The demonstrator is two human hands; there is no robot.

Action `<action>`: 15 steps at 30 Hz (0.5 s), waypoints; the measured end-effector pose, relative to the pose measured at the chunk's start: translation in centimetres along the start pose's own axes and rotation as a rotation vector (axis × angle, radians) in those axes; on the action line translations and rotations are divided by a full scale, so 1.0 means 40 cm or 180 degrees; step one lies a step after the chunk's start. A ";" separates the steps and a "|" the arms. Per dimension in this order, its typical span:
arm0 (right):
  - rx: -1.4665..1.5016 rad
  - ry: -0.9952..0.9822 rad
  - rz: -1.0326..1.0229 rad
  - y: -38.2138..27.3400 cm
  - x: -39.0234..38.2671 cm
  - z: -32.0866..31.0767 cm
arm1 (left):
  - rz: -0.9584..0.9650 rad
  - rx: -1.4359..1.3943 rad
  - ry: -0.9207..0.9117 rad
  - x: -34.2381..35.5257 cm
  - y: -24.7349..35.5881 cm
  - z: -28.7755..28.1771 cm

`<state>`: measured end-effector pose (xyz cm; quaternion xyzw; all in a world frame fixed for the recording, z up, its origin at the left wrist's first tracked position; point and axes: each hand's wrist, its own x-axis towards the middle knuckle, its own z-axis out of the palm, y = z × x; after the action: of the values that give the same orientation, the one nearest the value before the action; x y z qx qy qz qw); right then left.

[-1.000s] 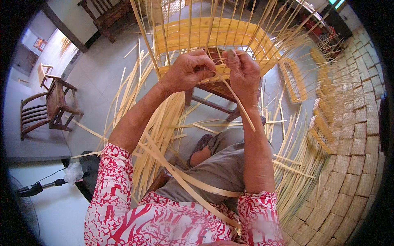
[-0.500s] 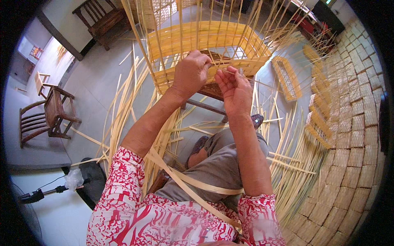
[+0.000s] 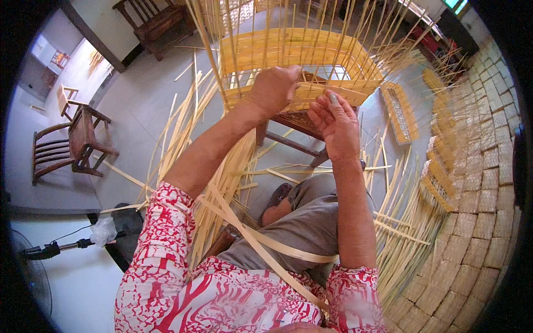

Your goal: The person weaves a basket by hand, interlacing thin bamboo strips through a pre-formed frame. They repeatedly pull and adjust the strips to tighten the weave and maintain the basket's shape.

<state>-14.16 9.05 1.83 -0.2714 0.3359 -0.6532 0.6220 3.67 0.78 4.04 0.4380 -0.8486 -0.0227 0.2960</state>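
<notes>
A half-woven bamboo basket point(image 3: 252, 51), yellow and long, stands in front of me with tall thin stakes point(image 3: 284, 22) rising from its walls. A flat bamboo strip point(image 3: 345, 94) runs along its near wall. My left hand point(image 3: 273, 90) is closed at the top of that wall, left of the middle. Its fingertips are partly hidden, but they appear to grip the strip. A little lower and to the right, my right hand point(image 3: 337, 121) has its fingers curled and the thumb up against the strip's lower edge. The basket rests on a dark wooden stool point(image 3: 288, 141).
Loose bamboo strips point(image 3: 236, 161) cover the floor on the left, and more lie on the right. Several yellow woven pieces point(image 3: 400, 114) line the right side beside stacked woven blocks point(image 3: 477, 183). A wooden chair point(image 3: 83, 139) stands at left. Long strips point(image 3: 277, 250) cross my lap.
The whole view has shifted, so the basket and hands sit further right. The strip between my hands now shows its broad face along the near wall. Both hands stay at that wall.
</notes>
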 end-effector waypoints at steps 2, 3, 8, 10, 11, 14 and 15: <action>0.0195 0.0436 0.0331 0.005 -0.001 -0.029 | 0.0092 -0.0219 0.0054 -0.014 -0.024 -0.011; 0.0351 0.0572 0.0432 0.013 0.002 -0.045 | 0.0150 -0.0003 0.0094 -0.026 -0.033 -0.022; 0.0288 0.0707 0.0532 0.023 0.006 -0.056 | 0.0352 -0.0316 0.0035 -0.068 -0.081 -0.053; 0.0347 0.0647 0.0477 0.024 0.012 -0.054 | 0.0318 -0.0505 0.0098 -0.073 -0.077 -0.051; 0.0375 0.0620 0.0443 0.024 0.014 -0.054 | 0.0268 -0.0595 0.0101 -0.078 -0.072 -0.047; 0.0255 0.0705 0.0301 0.020 0.015 -0.052 | 0.0206 -0.0746 0.0189 -0.092 -0.059 -0.034; 0.0269 0.0722 0.0279 0.018 0.016 -0.053 | 0.0234 -0.0712 0.0270 -0.095 -0.059 -0.031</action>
<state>-15.38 8.62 -0.10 -0.1545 0.3878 -0.6654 0.6189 7.72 2.49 2.52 0.3713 -0.8429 -0.0879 0.3793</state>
